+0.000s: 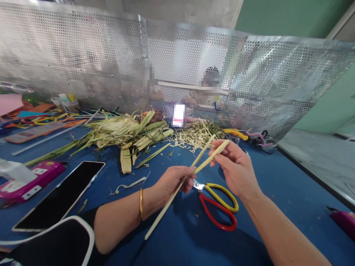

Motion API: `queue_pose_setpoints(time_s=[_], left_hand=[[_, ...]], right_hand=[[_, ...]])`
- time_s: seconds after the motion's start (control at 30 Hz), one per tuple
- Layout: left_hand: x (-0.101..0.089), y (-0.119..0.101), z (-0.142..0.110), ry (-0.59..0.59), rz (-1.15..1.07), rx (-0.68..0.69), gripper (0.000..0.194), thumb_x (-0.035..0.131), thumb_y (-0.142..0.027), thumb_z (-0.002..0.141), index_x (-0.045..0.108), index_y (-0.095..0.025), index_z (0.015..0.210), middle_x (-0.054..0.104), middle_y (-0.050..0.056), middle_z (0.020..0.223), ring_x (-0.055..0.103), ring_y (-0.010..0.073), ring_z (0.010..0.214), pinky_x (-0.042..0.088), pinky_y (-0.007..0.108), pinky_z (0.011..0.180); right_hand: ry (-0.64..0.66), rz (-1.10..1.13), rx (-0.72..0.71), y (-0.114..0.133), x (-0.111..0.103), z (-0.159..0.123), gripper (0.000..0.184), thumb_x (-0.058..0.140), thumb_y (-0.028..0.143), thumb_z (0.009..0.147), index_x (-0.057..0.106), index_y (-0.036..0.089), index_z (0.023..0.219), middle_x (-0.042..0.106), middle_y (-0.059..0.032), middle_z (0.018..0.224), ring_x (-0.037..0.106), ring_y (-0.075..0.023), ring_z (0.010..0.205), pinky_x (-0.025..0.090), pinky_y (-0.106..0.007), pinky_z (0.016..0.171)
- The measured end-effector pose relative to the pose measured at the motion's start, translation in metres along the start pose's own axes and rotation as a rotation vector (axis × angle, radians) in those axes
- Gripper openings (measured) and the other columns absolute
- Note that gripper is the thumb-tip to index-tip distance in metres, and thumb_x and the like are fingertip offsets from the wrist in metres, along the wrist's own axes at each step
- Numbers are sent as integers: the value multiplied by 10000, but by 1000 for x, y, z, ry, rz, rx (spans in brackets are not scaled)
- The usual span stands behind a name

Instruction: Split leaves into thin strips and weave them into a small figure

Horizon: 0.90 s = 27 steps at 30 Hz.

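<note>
My left hand (173,181) is closed around a long pale palm-leaf strip (166,208) that runs from low centre up to the right. My right hand (235,166) pinches the upper part of a leaf strip (219,149) near its tip. The two hands are close together above the blue table (172,244). A gold bangle sits on my left wrist. Scissors (219,207) with one red and one yellow handle lie on the table just below and between my hands, untouched.
A pile of green and pale leaf strips (130,135) and trimmings (196,135) lies at the back. A dark phone (59,197) and a magenta case (30,181) lie at left. A perforated metal screen (177,70) walls the far side, with people behind it.
</note>
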<state>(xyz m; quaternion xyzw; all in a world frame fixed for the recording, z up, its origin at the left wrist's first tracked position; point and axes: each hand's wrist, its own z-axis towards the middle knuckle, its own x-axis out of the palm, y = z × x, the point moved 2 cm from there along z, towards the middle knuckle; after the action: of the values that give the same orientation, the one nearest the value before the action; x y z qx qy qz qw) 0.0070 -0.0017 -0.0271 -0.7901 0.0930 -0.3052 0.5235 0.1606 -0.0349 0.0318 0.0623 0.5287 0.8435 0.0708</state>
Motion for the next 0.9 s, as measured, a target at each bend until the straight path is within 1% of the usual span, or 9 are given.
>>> queue_pose_setpoints(time_s=[0.13, 0.27, 0.43, 0.6, 0.67, 0.8, 0.9], left_hand=[[0, 0, -1, 12, -25, 24, 275, 690, -393, 691, 655, -120, 680, 578, 14, 548, 504, 86, 465, 379, 209, 473], [0, 0, -2, 20, -18, 36, 289, 695, -406, 693, 663, -120, 685, 582, 16, 549, 497, 82, 461, 381, 209, 477], [2, 0, -3, 47, 32, 75, 314, 727, -430, 676, 658, -125, 709, 624, 24, 609, 513, 78, 481, 396, 207, 499], [5, -2, -6, 44, 44, 116, 292, 751, -399, 667, 659, -124, 708, 647, 29, 631, 526, 78, 495, 411, 208, 514], [4, -3, -5, 19, 3, 125, 276, 753, -378, 674, 666, -121, 723, 651, 28, 633, 530, 75, 495, 411, 200, 507], [1, -3, -3, -64, -110, 111, 210, 723, -317, 720, 672, -116, 752, 671, 39, 673, 545, 73, 503, 432, 191, 506], [-2, -2, -2, -115, -171, 87, 149, 683, -266, 755, 677, -119, 779, 687, 46, 719, 563, 74, 521, 430, 182, 496]], right_hand=[[-33, 18, -4, -1, -2, 0, 136, 647, 241, 726, 658, 210, 858, 618, 15, 740, 543, -104, 580, 478, -274, 575], [-76, 7, -17, -5, -3, 1, 153, 664, 242, 725, 657, 212, 875, 603, 23, 699, 535, -107, 572, 470, -265, 557], [-213, -37, -56, -11, -4, 1, 88, 668, 228, 700, 611, 213, 766, 571, 42, 638, 502, -93, 515, 451, -237, 495], [-327, -62, 6, -13, -1, 0, 153, 674, 239, 690, 528, 205, 663, 563, 51, 604, 513, -84, 462, 436, -226, 458], [-336, -20, 40, -14, 1, -1, 183, 669, 248, 690, 495, 203, 654, 579, 52, 619, 531, -83, 443, 432, -226, 451], [-341, 46, 89, -18, 5, -4, 268, 709, 325, 704, 475, 200, 670, 590, 55, 650, 582, -91, 453, 449, -233, 480], [-282, 57, 95, -19, 7, -6, 280, 710, 362, 728, 487, 197, 690, 593, 56, 655, 605, -96, 480, 479, -246, 537]])
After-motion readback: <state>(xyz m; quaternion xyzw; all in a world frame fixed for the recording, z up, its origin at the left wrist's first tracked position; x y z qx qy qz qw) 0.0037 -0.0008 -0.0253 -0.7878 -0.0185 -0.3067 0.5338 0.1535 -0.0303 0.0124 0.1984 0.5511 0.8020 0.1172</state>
